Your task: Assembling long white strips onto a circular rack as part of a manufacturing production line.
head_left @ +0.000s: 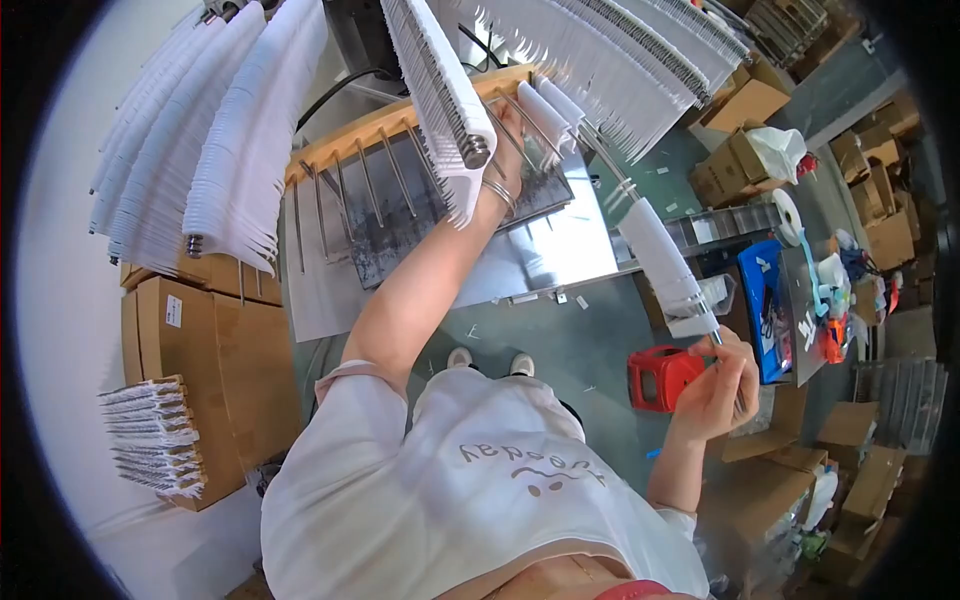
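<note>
My right hand (718,392) is closed around the lower end of a long metal rod (607,160). Threaded on this rod is a thick stack of thin white pieces (655,250), with a few loose ones higher up. The rod slants up to the far end of a wooden bar (350,133) that carries a row of metal pegs (370,185). My left hand (507,140) reaches up to that bar, among the pegs near its right end. Hanging white pieces (440,90) partly cover this area, and the left fingers are too unclear to read.
More rods loaded with white pieces (255,120) hang at the upper left and upper right. Beneath the bar lies a dark plate (400,235) on a shiny metal table (560,245). A red stool (660,378), a blue tray (768,310) and cardboard boxes (235,360) stand around me.
</note>
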